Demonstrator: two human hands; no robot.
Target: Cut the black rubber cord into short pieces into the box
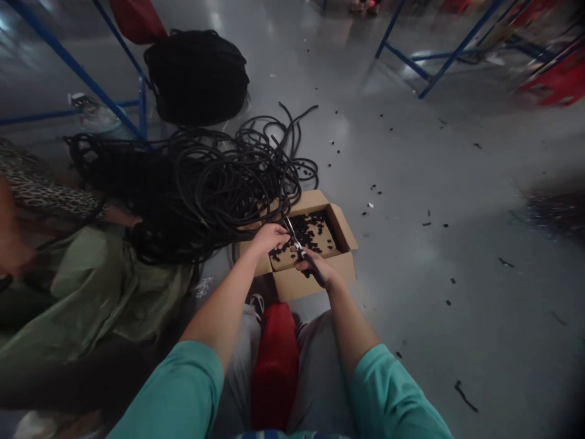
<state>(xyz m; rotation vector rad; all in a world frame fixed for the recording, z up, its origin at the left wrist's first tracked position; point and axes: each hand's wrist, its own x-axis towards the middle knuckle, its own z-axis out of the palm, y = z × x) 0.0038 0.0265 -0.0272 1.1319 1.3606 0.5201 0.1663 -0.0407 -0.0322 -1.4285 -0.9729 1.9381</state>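
Note:
My right hand (pixel 316 267) grips a pair of scissors (pixel 299 249) by the black handles, blades pointing up and left over an open cardboard box (pixel 301 281). My left hand (pixel 269 236) pinches the end of a black rubber hose (pixel 274 214) right at the blades. The hose runs back into a big tangled pile of black hose (pixel 214 183) on the floor to the left. Many short black cut pieces (pixel 315 231) lie inside the box.
A person in a patterned sleeve (pixel 41 189) sits at the left, hand near the hose pile. A black bundle (pixel 196 73) lies behind the pile. Blue metal frames (pixel 429 55) stand at the back. Cut scraps dot the grey floor (pixel 457 256). A red stool (pixel 276 360) sits between my knees.

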